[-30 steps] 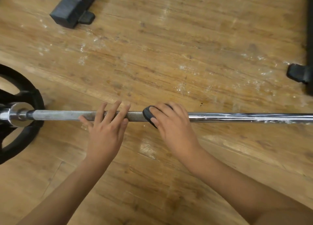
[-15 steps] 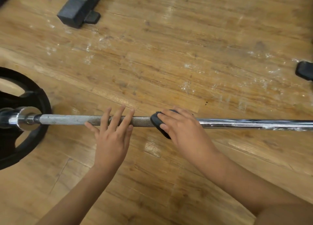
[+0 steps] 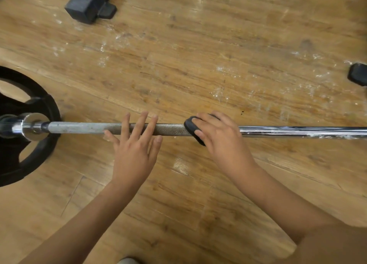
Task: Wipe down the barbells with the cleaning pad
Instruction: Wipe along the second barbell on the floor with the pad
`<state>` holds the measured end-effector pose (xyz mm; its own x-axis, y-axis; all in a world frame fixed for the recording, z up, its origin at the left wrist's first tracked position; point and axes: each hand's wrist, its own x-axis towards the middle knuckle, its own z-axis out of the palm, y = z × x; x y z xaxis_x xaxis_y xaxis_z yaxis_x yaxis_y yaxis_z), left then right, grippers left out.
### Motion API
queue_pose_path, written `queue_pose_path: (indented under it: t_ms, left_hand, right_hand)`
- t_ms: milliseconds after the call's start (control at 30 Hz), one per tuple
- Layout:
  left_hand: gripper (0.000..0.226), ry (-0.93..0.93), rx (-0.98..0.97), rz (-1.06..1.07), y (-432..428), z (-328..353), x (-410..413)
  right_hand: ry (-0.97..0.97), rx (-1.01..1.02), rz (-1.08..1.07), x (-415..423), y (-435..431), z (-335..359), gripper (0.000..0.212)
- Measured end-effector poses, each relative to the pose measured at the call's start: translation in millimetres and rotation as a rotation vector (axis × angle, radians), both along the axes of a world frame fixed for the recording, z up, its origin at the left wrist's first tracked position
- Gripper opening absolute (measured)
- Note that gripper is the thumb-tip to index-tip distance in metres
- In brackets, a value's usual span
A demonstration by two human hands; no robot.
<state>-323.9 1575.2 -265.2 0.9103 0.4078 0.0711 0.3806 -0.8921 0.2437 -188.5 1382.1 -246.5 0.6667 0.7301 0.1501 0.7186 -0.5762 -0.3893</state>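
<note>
The barbell (image 3: 79, 127) lies across the wooden floor (image 3: 198, 45) from left to right. Its left end runs through a black weight plate (image 3: 39, 156) that stands on the floor at the left side. The bar is chalky grey next to the plate, dark and cross-hatched in the middle, and shiny chrome with white flecks toward the right. The left hand (image 3: 133, 154) rests on the cross-hatched part with its fingers straight and spread wide, holding nothing. Just to its right, not touching it, the right hand (image 3: 220, 142) curls over a black cleaning pad (image 3: 189, 125) and holds it on the bar where the dark part meets the chrome. Only the pad's left edge shows from under the fingers. White scuffs mark the floor beyond the bar. A black stand foot (image 3: 85, 5) sits toward the floor's far left, another black foot (image 3: 358, 74) at the far right
</note>
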Motion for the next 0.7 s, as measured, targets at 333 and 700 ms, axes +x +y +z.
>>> queue_pose_path:
  t_ms: [333,700]
  left_hand:
    - [0.045,-0.021,0.040,-0.089,-29.1,-3.1,33.5]
    - [0.044,-0.095,-0.020,-0.020,-28.3,-2.9,44.7]
  right_hand:
    - [-0.179,0.015,-0.092,-9.3,3.1,-11.6,0.029]
    - [-0.133,0.072,-0.188,5.6,-3.6,-6.6,0.029]
